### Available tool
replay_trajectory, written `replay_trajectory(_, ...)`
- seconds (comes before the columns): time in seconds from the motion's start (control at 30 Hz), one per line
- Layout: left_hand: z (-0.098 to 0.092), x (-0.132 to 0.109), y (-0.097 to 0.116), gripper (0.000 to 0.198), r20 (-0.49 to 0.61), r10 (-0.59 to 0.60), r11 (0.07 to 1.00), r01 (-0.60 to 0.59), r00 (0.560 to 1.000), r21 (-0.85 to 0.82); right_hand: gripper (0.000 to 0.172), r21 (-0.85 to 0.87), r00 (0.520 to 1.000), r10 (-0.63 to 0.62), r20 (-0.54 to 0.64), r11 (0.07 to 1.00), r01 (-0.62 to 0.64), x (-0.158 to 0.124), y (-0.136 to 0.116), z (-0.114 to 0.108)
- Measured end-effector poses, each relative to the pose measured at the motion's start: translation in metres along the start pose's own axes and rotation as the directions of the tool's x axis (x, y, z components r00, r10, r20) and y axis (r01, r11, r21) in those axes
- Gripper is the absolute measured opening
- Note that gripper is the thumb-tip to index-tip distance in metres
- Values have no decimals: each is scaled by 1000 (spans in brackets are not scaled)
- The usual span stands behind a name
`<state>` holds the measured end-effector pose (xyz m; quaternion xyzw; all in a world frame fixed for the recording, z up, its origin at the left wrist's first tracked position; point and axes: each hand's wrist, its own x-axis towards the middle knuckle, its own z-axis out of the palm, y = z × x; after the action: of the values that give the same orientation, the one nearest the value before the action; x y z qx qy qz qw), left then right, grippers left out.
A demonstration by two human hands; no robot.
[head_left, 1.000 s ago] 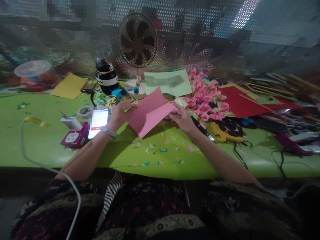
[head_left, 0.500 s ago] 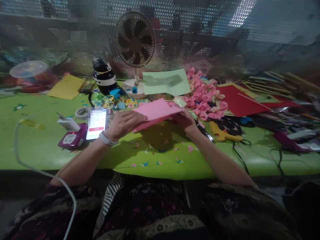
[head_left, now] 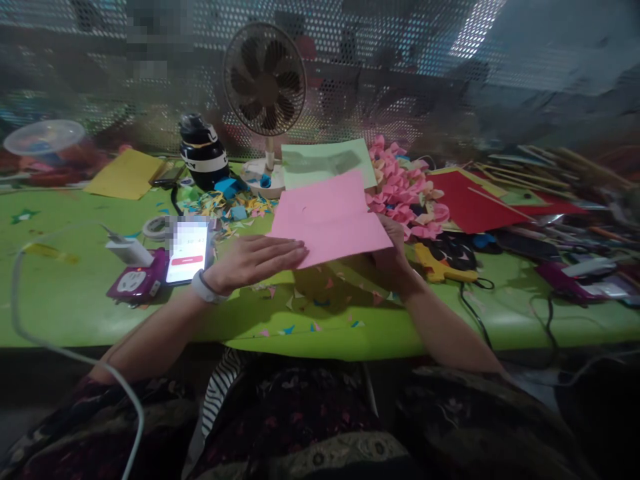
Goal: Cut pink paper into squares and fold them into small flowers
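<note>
A creased sheet of pink paper (head_left: 327,220) is tilted above the green table, casting a shadow below. My left hand (head_left: 255,261) has its straight fingers over the sheet's lower left edge; its thumb is hidden. At the right edge, my right hand (head_left: 393,250) grips the paper with fingers partly concealed behind it. Behind the sheet lies a light green sheet of paper (head_left: 320,160). A heap of folded pink paper pieces (head_left: 400,183) is just beyond my right hand.
A small fan (head_left: 265,83) and a black bottle (head_left: 203,153) stand at the back. To the left are a lit phone (head_left: 187,257), a purple socket block (head_left: 133,283) and a white cable. On the right lie a yellow glue gun (head_left: 440,265) and red paper (head_left: 475,200). Paper scraps litter the table.
The pink sheet has opened out and turned its broad face towards me. My right hand has shifted slightly right and lower, while my left hand stays at the left edge.
</note>
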<state>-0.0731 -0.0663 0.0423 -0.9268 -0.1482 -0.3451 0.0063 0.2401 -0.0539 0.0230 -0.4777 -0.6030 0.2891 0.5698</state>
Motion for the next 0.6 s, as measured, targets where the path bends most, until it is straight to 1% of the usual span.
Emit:
replay_trajectory(0.1,1,-4,-7,29,-90,34,995,-25,995,94,16,42,992,-45,-119,998,50,-1,-5,-3)
replay_trajectory(0.17,3,-6,-11,27,-145,87,987,-65,986,149,15,27,987,-76,-144,996,81,-2,-6,-3)
replay_trajectory(0.23,6,-8,-16,21,-169,116,980,-85,979,181,15,-23,975,-129,-179,992,127,-2,-6,-3)
replay_trajectory(0.3,8,-8,-21,17,-159,83,982,-53,984,181,17,-97,959,-186,-212,981,169,-1,-3,-4)
replay_trajectory(0.37,10,-8,-26,16,-156,-3,987,27,988,155,18,-160,950,-220,-223,969,187,1,1,-5)
replay_trajectory(0.4,10,-8,-29,17,-172,-55,987,79,984,138,18,-175,950,-223,-216,967,187,2,2,-6)
replay_trajectory(0.47,10,-7,-33,19,-250,-158,976,189,955,105,17,-170,957,-215,-194,968,183,2,4,-5)
replay_trajectory(0.53,7,-5,-35,19,-357,-233,955,282,905,93,15,-138,969,-194,-153,975,174,1,5,-3)
replay_trajectory(0.6,3,-3,-36,18,-461,-240,941,321,855,106,14,-83,978,-177,-107,982,168,-2,5,2)
